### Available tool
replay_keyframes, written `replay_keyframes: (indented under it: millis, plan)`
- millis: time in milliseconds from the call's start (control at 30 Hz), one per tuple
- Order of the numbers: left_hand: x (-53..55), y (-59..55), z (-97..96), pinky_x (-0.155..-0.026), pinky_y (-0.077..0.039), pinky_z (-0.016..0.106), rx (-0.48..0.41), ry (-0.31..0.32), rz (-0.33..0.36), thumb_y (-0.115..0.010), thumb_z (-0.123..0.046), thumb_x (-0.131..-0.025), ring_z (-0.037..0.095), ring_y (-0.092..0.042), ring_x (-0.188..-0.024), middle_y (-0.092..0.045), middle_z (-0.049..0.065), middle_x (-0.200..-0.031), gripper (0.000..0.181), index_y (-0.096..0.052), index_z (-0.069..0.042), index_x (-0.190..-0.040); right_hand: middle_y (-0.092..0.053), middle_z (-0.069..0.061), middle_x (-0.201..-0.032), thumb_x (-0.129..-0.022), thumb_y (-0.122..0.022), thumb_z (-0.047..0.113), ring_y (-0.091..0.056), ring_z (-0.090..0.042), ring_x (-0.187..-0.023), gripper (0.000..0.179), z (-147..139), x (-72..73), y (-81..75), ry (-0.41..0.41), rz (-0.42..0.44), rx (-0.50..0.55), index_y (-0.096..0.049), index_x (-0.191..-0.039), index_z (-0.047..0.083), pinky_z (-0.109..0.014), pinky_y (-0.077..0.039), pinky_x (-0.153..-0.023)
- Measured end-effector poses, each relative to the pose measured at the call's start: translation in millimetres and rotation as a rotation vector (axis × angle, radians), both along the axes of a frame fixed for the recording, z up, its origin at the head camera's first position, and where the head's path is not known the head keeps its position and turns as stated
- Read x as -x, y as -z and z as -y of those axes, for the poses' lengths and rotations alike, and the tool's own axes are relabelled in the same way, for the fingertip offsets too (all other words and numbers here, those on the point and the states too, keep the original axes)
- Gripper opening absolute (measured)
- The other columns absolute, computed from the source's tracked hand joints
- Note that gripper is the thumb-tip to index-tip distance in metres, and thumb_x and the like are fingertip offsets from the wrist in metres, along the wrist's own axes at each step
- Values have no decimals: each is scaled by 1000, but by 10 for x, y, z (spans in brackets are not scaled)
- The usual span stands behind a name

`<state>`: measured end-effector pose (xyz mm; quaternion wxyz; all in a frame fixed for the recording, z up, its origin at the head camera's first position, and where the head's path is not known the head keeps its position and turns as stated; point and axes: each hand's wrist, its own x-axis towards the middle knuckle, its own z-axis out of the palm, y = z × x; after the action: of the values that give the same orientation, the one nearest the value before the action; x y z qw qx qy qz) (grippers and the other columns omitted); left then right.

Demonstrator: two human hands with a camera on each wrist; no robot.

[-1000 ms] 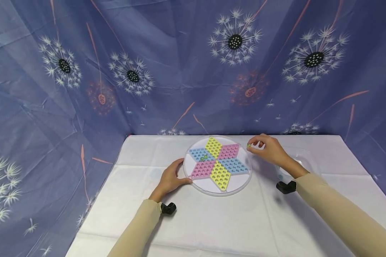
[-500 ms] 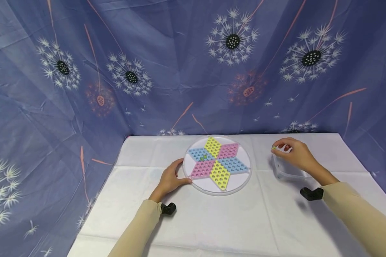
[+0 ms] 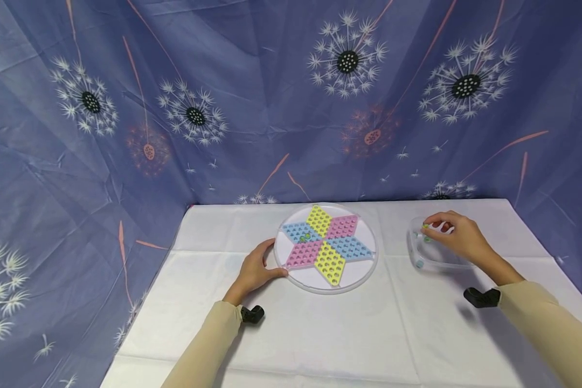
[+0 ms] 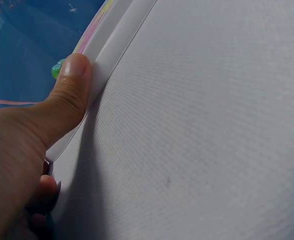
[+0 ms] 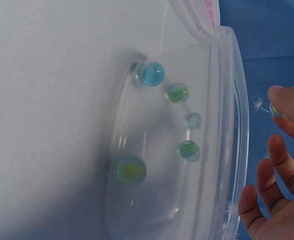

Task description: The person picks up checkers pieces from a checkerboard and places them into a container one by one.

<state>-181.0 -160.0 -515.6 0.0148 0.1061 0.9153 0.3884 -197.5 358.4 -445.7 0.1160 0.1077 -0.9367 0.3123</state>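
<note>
A round white Chinese checkers board [image 3: 315, 277] with a pink, yellow and blue star lies on the table. My left hand [image 3: 257, 269] holds its left rim, thumb at the near side and fingers farther round. Two green marbles [image 3: 304, 237] sit in the blue point on the left. Over at the right, my right hand [image 3: 458, 237] pinches a marble [image 5: 275, 110] between thumb and index finger, above a clear plastic box [image 3: 436, 265]. The other fingers are loosely bent. Inside the box, the right wrist view shows several marbles, among them a blue one [image 5: 151, 74] and a yellow-green one [image 5: 130, 170].
A white cloth [image 3: 291, 334] covers the table, with bare cloth between board and box. Behind the table hangs a blue curtain [image 3: 271, 108] printed with dandelions. Each wrist carries a black camera mount [image 3: 253, 314].
My right hand has moved from beside the board's right edge to over the clear box, still pinching a marble. The left hand keeps its hold on the board.
</note>
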Motion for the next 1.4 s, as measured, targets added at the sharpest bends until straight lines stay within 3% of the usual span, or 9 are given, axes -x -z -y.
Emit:
replay_keyframes:
  millis: [900, 1400]
  plan:
    - [1, 1, -14, -67, -38, 31, 6, -8, -4, -95, -36, -72, 15, -43, -70, -51, 4, -82, 99, -45, -10, -154, -67, -10, -101, -94, -77, 32, -54, -21, -86, 24, 15, -43, 120, 14, 72, -15, -76, -108, 13, -34, -43, -70]
    - [5, -1, -17, -69, -39, 31, 19, -7, -4, -94, -36, -73, 14, -43, -72, -50, 4, -84, 100, -44, -9, -155, -67, -14, -102, -94, -77, 31, -56, -26, -86, 30, 3, -51, 150, 7, 66, -16, -74, -115, 9, -36, -44, -68]
